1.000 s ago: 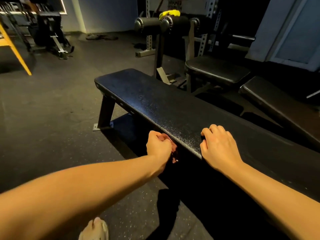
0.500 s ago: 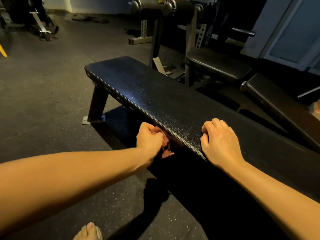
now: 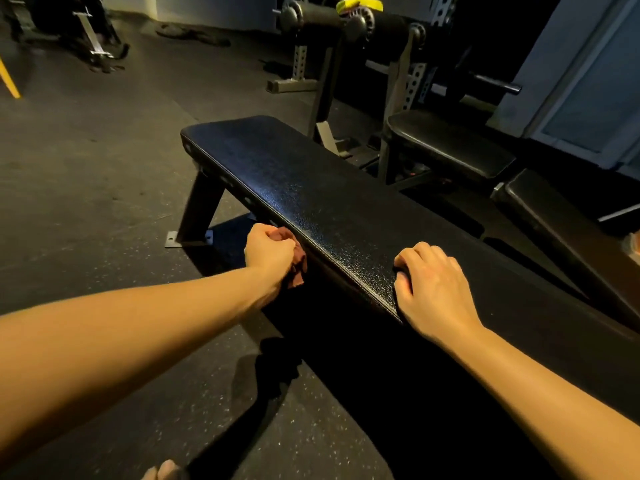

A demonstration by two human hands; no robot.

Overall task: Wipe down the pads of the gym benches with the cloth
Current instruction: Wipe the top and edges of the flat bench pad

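A long flat bench with a black textured pad (image 3: pixel 311 188) runs from the upper middle toward the lower right. My left hand (image 3: pixel 268 252) is fisted around a dark red cloth (image 3: pixel 298 263) and presses it against the pad's near side edge. My right hand (image 3: pixel 433 285) rests on the pad's near edge further right, fingers curled over the top, holding nothing. Behind stands a second bench with a black seat pad (image 3: pixel 446 147) and a sloped back pad (image 3: pixel 568 230).
A rack with black roller pads (image 3: pixel 311 17) and a yellow item (image 3: pixel 360 4) stands behind the flat bench. A machine (image 3: pixel 86 32) is at the far left. The bench's steel leg (image 3: pixel 199 216) is bolted to the rubber floor. My toes (image 3: pixel 162 471) show at the bottom.
My left hand has slid the cloth leftward along the pad's side edge. The right hand has stayed on the edge. The view tilted down and then back up a little.
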